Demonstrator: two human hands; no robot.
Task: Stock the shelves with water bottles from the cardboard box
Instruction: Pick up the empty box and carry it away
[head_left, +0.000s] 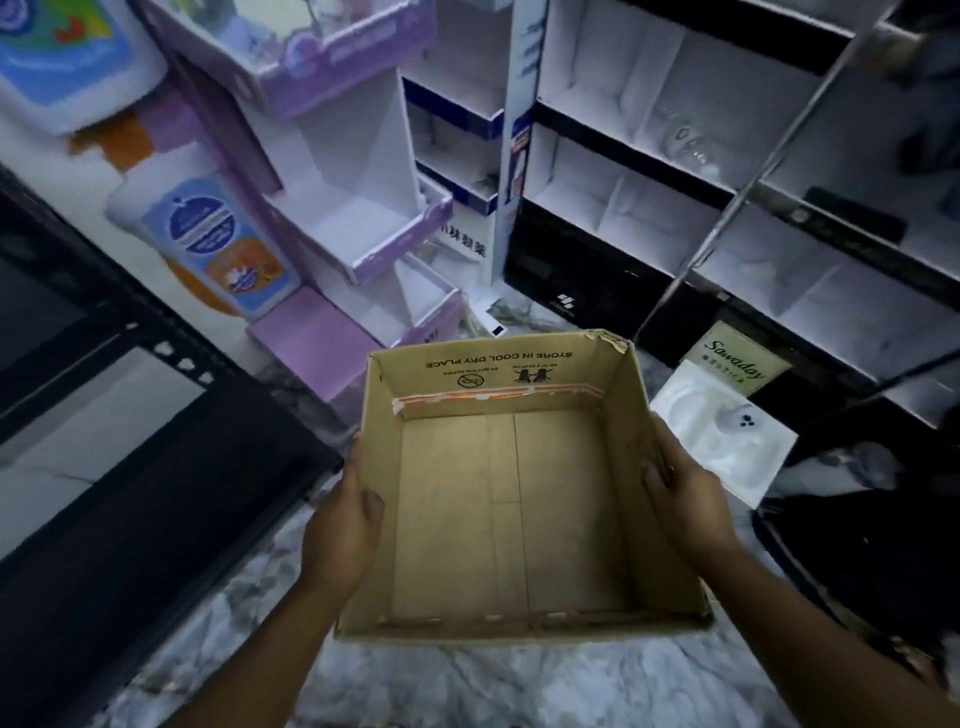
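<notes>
An open cardboard box (498, 499) hangs above the marble floor, its inside bare, with no bottle in it. My left hand (343, 525) grips its left wall, thumb over the rim and inside. My right hand (680, 499) grips the right wall the same way. Printed text runs upside down along the box's far wall. White shelves with black edges (675, 171) stand ahead on the right; a clear bottle-like object (688, 143) lies on one of them, too blurred to tell more.
A purple cardboard display stand (363, 218) rises ahead on the left, next to a large lotion-bottle cutout (208, 239). A dark rack (130, 415) runs along the left. A white plastic tray (727, 441) and a small sign (737, 358) lie on the floor at right.
</notes>
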